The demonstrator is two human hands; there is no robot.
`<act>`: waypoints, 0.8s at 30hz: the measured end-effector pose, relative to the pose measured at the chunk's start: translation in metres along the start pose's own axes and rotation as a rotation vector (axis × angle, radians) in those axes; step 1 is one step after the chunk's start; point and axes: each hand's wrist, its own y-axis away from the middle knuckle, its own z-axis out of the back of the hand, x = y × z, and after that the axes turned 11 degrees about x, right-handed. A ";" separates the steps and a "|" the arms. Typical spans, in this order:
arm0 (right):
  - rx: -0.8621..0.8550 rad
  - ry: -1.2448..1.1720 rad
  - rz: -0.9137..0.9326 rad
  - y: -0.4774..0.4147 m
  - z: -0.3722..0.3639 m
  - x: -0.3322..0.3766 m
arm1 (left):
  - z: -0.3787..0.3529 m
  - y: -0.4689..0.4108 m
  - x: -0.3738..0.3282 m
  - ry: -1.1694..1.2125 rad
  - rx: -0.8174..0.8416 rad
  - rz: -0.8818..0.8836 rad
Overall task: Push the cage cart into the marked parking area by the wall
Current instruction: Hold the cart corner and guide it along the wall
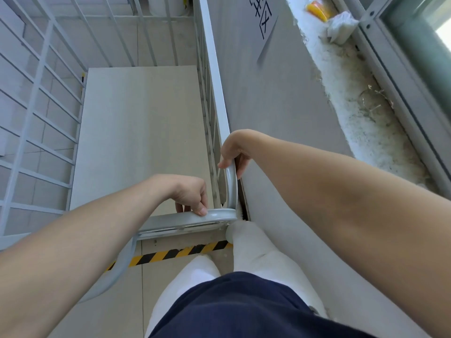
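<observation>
The cage cart [41,98] is white, with barred sides and a bare beige deck [141,132]. Its right side runs close along the grey wall [273,98]. My left hand [189,195] grips the near top rail of the cart at its rounded corner. My right hand [233,148] holds the right-side top rail just beyond that corner, squeezed between rail and wall. A yellow-and-black striped floor tape [170,253] lies under the cart's near edge, in front of my white-trousered legs.
A paper sign [262,18] with black characters is stuck on the wall. Above the wall runs a rough white window ledge [361,113] with a yellow object [317,9] and crumpled white wrapping [341,25]. Tiled floor shows through the bars on the left.
</observation>
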 end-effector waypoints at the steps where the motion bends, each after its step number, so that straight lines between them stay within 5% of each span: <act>1: 0.016 0.002 -0.009 -0.001 0.000 0.000 | 0.000 0.001 -0.001 0.001 0.009 0.007; 24: -0.121 -0.039 -0.026 0.017 -0.020 0.001 | -0.012 0.007 -0.003 -0.032 -0.083 -0.021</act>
